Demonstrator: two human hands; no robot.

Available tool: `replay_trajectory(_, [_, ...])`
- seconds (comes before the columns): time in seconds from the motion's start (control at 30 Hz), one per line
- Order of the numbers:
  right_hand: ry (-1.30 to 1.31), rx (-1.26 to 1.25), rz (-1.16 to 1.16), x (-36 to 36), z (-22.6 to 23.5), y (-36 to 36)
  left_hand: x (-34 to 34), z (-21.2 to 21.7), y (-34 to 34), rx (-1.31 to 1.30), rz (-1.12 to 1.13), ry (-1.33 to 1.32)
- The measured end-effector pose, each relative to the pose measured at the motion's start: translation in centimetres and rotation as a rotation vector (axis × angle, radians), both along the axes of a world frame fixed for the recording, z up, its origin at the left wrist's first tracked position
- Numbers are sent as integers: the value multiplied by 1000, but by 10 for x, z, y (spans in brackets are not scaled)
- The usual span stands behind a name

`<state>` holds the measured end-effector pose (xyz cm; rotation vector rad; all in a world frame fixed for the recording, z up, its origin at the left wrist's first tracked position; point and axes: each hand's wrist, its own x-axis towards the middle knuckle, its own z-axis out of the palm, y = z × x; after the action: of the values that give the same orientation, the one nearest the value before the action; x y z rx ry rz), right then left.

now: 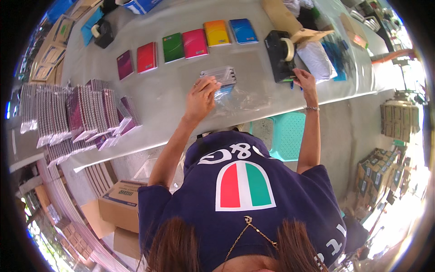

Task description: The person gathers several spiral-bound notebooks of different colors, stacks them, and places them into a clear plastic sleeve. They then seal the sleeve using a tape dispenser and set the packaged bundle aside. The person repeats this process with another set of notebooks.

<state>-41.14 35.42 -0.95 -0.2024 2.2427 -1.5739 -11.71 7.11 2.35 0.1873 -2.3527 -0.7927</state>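
Note:
My left hand (200, 96) presses on a clear plastic bag (231, 93) that holds a stack of notebooks (219, 75) on the grey table (181, 86). My right hand (304, 80) reaches to the front of a black tape dispenser (279, 54) with a roll of tape, fingers touching its lower edge. Whether a strip of tape is between the fingers is too small to tell.
A row of coloured notebooks (181, 45) lies further back. Bagged notebook packs (81, 115) pile up at the left. A second tape dispenser (103, 31) sits at the far left. A teal plastic chair (281, 133) stands under the table, cardboard boxes (120, 204) on the floor.

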Motion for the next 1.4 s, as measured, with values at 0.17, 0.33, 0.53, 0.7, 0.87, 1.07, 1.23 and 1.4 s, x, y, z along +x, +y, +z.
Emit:
replay_trajectory(0.17, [-65,30,68,-10,7,-3,3,0,-3,-60,7,18])
replay_trajectory(0.33, [-104,-248,-66,21,2,7,2,-2,-4,-135,18,7])
replay_trajectory(0.53, [-160,-160,-39,51,-7,30,4,-6,-10,-235,-26,34])
replay_trajectory(0.7, [461,696,-188,52,-27,31,1,-8,-8,-224,-38,43])
replay_trajectory(0.87, [-65,-90,-1,131,23,-43,3,-11,-13,-320,-63,109])
replay_trajectory(1.07, [-223,-355,74,218,75,-141,3,-11,-14,-302,-77,136])
replay_trajectory(1.23, [-183,-322,-5,230,72,-165,3,-18,-18,-249,-122,122])
replay_trajectory(1.4, [-168,-236,-33,231,64,-174,3,-22,-16,-199,-101,128])
